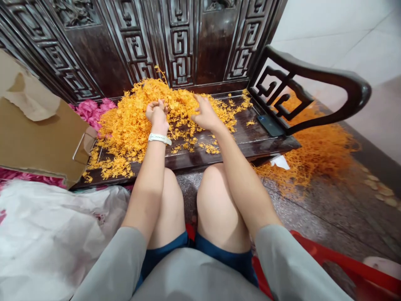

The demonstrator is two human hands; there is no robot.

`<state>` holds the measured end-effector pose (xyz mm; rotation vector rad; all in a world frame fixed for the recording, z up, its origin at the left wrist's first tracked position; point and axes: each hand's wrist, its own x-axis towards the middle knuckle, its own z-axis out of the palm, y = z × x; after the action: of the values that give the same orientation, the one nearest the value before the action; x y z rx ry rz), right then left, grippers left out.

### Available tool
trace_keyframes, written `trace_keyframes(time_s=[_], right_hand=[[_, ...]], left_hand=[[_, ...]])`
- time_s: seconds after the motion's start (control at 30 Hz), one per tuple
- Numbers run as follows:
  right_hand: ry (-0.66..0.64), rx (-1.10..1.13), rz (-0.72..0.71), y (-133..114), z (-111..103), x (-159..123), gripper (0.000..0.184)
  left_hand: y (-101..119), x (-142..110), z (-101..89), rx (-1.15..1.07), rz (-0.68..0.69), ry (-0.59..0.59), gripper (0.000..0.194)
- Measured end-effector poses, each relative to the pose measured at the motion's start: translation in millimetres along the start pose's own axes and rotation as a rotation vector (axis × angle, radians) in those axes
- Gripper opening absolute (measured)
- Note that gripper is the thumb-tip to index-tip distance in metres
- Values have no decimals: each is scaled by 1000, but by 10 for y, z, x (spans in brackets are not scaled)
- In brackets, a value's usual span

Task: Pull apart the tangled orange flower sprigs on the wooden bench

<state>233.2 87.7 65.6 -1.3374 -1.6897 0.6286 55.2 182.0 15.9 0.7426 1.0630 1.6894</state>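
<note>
A large heap of orange-yellow shredded strands, possibly paper or dried blossoms (131, 125), covers the top of a dark carved wooden bench (250, 140). My left hand (157, 113) is curled at the heap's middle, its fingers bunched among the strands. Whether it grips any is hidden. My right hand (205, 113) rests on the strands to the right, fingers stretched forward and holding nothing visible. A white watch (159, 139) circles my left wrist.
Pink tinsel-like material (94, 113) lies behind a cardboard box flap (40, 138) at left. A dark phone (271, 125) lies on the bench by its curved armrest (313, 75). More orange strands (313, 154) cover the floor at right. A white plastic bag (53, 225) and red chair (328, 255) sit near me.
</note>
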Motion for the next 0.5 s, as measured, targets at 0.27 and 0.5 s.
trace_keyframes(time_s=[0.27, 0.5], right_hand=[[-129, -1, 15, 155, 95, -34, 91], [-16, -73, -15, 158, 165, 101, 27]], left_hand=[[160, -392, 251, 38, -2, -77, 25], [124, -492, 344, -21, -66, -168, 21]])
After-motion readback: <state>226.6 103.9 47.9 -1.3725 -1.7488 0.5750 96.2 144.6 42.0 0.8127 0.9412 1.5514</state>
